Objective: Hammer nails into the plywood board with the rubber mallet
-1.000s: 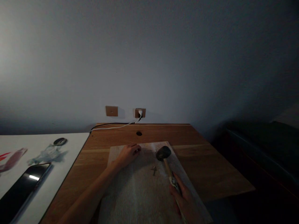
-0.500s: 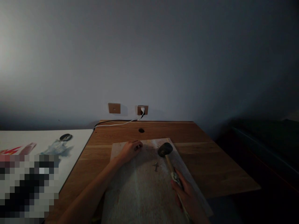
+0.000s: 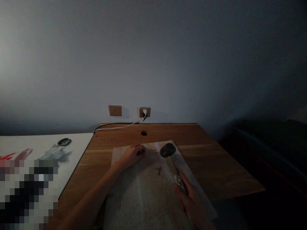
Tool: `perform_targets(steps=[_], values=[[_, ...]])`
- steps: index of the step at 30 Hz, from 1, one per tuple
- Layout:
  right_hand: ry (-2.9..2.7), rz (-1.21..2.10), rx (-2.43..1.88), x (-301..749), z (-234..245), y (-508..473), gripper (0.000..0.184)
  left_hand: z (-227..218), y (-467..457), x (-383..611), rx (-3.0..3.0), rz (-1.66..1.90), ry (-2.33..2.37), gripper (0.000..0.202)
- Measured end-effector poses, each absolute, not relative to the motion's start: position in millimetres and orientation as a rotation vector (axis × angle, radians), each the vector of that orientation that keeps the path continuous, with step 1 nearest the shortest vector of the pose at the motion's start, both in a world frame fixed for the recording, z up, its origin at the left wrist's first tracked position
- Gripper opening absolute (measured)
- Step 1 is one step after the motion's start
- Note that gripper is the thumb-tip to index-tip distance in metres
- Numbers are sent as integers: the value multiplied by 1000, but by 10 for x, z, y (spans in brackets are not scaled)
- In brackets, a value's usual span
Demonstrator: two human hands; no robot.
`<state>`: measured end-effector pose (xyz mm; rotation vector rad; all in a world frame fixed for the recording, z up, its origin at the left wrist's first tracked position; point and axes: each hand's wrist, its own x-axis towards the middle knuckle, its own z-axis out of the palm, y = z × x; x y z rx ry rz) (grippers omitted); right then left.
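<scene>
No text, brand or number can be read anywhere; the red marks (image 3: pixel 6 156) at the left edge of the white sheet (image 3: pixel 81 140) are cut off and too blurred to make out; a pale label (image 3: pixel 178 182) on the mallet handle (image 3: pixel 173 168) is too small and dim to read.

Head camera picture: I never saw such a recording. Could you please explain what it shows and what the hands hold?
There is no machine here. A person wears one camera on the head, looking forward and down, so both hands are that person's own. The left hand rests on the far end of a pale board on a wooden desk; whether it holds anything is too dark to tell. The right hand grips the handle of a black-headed mallet, its head over the board. Between the hands lie small metal pieces. A white plug sits in the wall behind.
</scene>
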<state>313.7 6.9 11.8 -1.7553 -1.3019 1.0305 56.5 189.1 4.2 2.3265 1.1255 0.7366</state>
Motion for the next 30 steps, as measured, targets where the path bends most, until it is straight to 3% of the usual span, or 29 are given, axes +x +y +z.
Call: perform_targets(steps=[5,11,30], values=[[-1345,1146,-1603,2949,253,227,69,63,1884,567,2236,709,1152,38],[-1374,1233,-1524,2774,272,396,68,73,1897,574,2229,767,1115,22],[-1494,1191,-1607,2694,286,407,63,9,1920,573,2123,791,1158,45]])
